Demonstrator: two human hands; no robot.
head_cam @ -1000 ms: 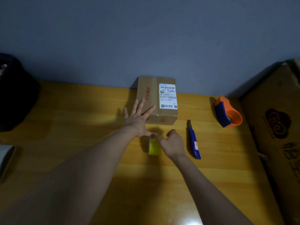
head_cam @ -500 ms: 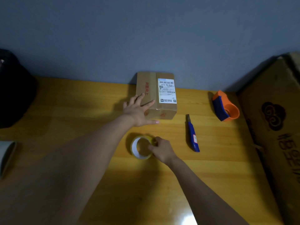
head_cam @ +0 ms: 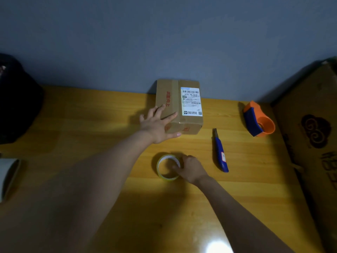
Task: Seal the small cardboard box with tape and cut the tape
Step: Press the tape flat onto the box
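The small cardboard box point(head_cam: 179, 105) with a white shipping label and red lettering stands at the back of the wooden table, against the wall. My left hand point(head_cam: 156, 124) lies on its near left corner, fingers spread over the top and thumb along the front face. A roll of clear yellowish tape point(head_cam: 166, 168) lies flat on the table in front of the box. My right hand point(head_cam: 191, 169) pinches the roll's right rim. A blue utility knife point(head_cam: 221, 152) lies to the right of the roll.
An orange and blue tape dispenser point(head_cam: 258, 119) sits at the back right. A large cardboard carton point(head_cam: 313, 143) fills the right edge. A black object point(head_cam: 16, 99) stands at the far left, with a white cylinder point(head_cam: 8, 177) below it.
The tape roll went from standing on edge to lying flat, and my right hand drew it nearer. My left hand moved onto the box's near left corner.
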